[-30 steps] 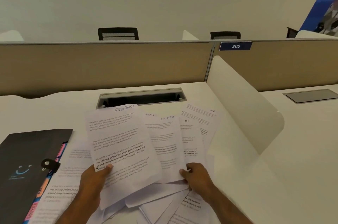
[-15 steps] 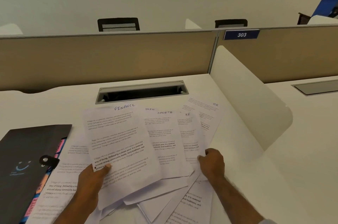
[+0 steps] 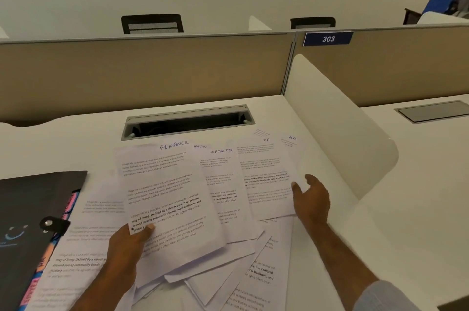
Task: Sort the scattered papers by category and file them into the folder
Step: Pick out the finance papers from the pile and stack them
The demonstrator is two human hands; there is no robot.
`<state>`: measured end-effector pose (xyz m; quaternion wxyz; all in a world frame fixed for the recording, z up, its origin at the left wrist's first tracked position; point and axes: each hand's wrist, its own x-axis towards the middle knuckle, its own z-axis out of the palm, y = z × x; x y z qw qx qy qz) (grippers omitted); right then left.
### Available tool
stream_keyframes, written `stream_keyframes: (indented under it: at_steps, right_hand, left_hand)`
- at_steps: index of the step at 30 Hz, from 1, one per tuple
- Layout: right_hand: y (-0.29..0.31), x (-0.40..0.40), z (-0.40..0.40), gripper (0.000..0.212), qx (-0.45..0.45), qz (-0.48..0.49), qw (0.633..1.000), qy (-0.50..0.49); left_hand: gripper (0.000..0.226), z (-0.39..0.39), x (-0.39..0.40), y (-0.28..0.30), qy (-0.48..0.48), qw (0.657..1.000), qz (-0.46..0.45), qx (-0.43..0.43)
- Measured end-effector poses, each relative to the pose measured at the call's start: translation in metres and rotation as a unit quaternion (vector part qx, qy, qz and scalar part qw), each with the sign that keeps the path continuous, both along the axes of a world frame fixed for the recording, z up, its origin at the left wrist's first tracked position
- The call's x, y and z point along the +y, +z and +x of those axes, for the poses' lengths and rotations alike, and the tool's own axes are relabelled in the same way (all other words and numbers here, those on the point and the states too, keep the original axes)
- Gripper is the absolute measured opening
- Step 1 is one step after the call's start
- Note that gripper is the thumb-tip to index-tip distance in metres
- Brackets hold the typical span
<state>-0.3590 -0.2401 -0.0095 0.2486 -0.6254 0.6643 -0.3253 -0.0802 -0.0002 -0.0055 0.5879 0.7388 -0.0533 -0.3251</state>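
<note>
Head view: the folder lies left of the left hand, which pinches the FINANCE sheet; the right hand, fingers relaxed, touches an HR sheet. Sorting is under way; next, likely gathering matching headings.

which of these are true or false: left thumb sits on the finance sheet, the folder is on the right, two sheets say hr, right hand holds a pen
1. The left hand has its thumb on the FINANCE sheet. True.
2. The folder lies on the right. False: it lies at the left edge of the desk.
3. Two sheets are marked HR. True: HR sheet and another HR sheet.
4. The right hand holds a pen. False: its fingers rest at the paper's edge, no pen.
</note>
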Motion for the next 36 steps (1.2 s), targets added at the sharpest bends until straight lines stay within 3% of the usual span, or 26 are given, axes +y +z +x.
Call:
stream_keyframes:
  at_steps: [3,6,8,10,13,17,23,32,36]
  right_hand:
    - [-0.008,0.034,0.015,0.034,0.029,-0.079,0.994,0.065]
    - [-0.007,0.064,0.04,0.041,0.004,0.034,0.986,0.164]
    - [-0.011,0.071,0.057,0.058,0.06,0.093,0.976,0.185]
    - [-0.013,0.073,0.073,0.061,0.128,0.125,0.965,0.193]
    - [-0.017,0.071,0.083,0.042,0.13,0.16,0.962,0.177]
    - [-0.017,0.057,0.076,0.014,0.011,0.131,0.983,0.124]
    - [-0.001,0.012,0.038,0.021,-0.027,0.076,0.997,0.015]
    - [0.007,-0.028,-0.008,0.021,0.097,0.057,0.992,-0.059]
    - [0.007,-0.01,0.006,0.041,0.195,-0.016,0.979,-0.047]
  left_hand:
    - [0.044,-0.001,0.0,0.002,-0.003,1.0,0.002,-0.003]
    - [0.045,-0.002,0.0,0.003,-0.006,1.0,0.004,0.004]
    - [0.044,-0.002,0.0,0.005,-0.008,1.0,0.005,0.009]
    - [0.044,-0.002,0.002,0.008,-0.005,1.0,0.005,0.012]
    - [0.044,0.001,0.006,0.011,0.0,1.0,0.006,0.013]
    - [0.043,0.008,0.014,0.015,0.012,1.0,0.01,0.009]
    - [0.045,0.013,0.017,0.017,0.028,1.0,0.006,0.0]
    - [0.045,0.007,0.018,0.018,0.03,0.999,0.012,-0.004]
    - [0.047,0.011,0.02,0.015,0.037,0.999,0.014,-0.007]
